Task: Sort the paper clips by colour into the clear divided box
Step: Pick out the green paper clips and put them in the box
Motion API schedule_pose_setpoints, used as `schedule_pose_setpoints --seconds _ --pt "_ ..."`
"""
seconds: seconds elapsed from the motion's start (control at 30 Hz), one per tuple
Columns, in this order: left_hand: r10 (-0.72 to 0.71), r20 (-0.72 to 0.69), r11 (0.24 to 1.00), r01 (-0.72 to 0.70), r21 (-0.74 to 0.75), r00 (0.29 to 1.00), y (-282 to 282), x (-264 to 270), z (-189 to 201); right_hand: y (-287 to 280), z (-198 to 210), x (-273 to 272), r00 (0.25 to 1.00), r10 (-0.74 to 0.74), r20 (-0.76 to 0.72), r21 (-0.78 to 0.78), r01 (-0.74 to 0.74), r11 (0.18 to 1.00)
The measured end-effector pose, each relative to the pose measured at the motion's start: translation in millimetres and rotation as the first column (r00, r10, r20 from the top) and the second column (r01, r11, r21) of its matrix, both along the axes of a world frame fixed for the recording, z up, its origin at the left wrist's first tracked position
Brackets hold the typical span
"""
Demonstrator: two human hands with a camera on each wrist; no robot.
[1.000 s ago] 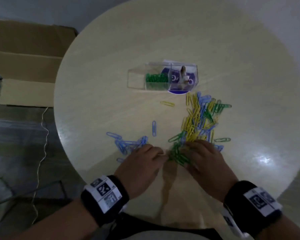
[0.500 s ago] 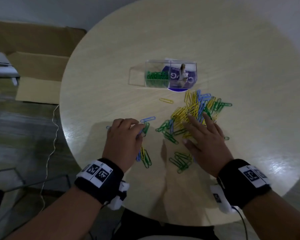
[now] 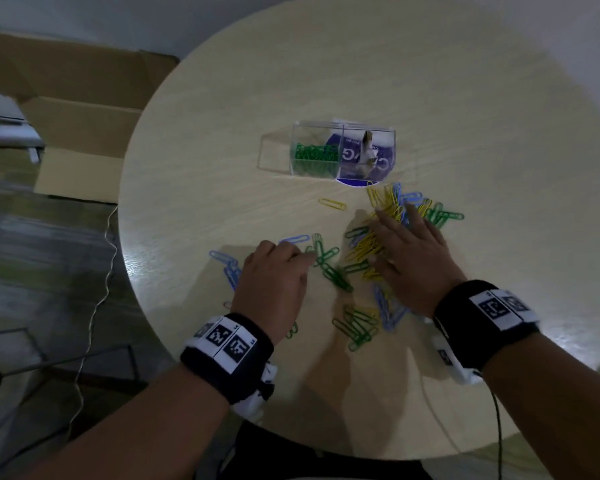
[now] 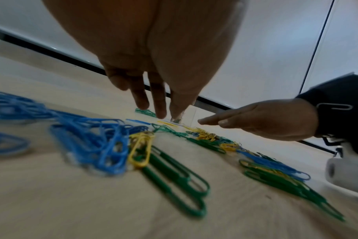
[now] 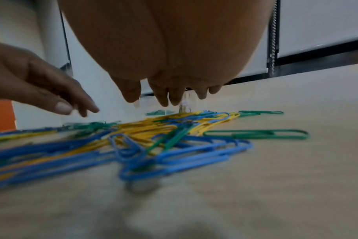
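Blue, yellow and green paper clips lie scattered on the round table (image 3: 465,98). The clear divided box (image 3: 342,150) stands beyond them, with green clips (image 3: 314,152) in its left compartment. My right hand (image 3: 400,233) is flat, fingers straight, over the mixed yellow pile (image 3: 371,247); in the right wrist view its fingertips (image 5: 170,100) hang just above the clips. My left hand (image 3: 291,259) reaches with relaxed fingers toward green clips (image 3: 326,258), beside a blue heap (image 3: 227,266). In the left wrist view its fingers (image 4: 159,106) point down and hold nothing.
A lone yellow clip (image 3: 332,204) lies between the box and the hands. A small green and blue cluster (image 3: 364,323) sits near the table's front edge. A cardboard box (image 3: 66,133) and a thin cable (image 3: 97,289) are on the floor at the left.
Both hands moved away from the front edge toward the box. The right hand spread flat over the yellow pile; the left hand went from the blue heap to the green clips.
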State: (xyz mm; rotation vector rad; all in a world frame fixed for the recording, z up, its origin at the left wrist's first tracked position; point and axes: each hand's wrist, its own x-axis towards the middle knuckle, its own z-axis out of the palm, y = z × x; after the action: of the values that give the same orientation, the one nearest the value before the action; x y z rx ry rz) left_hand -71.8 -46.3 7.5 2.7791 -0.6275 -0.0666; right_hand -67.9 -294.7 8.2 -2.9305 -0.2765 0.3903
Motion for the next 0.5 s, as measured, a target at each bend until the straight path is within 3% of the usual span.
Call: schedule_pose_setpoints --seconds 0.07,0.17,0.27,0.37,0.43,0.5 --pt "-0.080 0.007 0.996 0.079 0.046 0.997 -7 4 -1 1 3 -9 0.996 0.044 0.079 0.016 -0.046 0.999" --pt "-0.138 -0.012 0.983 0.139 0.119 0.990 -5 5 -5 6 -1 -21 0.994 0.111 0.020 -0.009 -0.111 0.994" --pt "-0.105 -0.015 0.993 0.105 0.053 0.994 7 3 -8 8 -9 -18 0.997 0.068 -0.043 -0.012 -0.068 0.998" --pt "-0.127 -0.043 0.990 0.124 -0.070 0.991 18 2 -11 7 -8 -6 1.000 -0.007 -0.020 0.089 0.009 0.996" --pt "-0.067 -0.045 0.991 0.061 -0.117 0.997 22 2 -7 7 0 -3 0.993 -0.043 0.110 0.190 0.021 0.982" --pt "0.082 -0.043 0.989 -0.087 -0.122 0.996 21 7 0 10 4 -2 0.976 -0.023 0.216 0.222 -0.026 0.975"
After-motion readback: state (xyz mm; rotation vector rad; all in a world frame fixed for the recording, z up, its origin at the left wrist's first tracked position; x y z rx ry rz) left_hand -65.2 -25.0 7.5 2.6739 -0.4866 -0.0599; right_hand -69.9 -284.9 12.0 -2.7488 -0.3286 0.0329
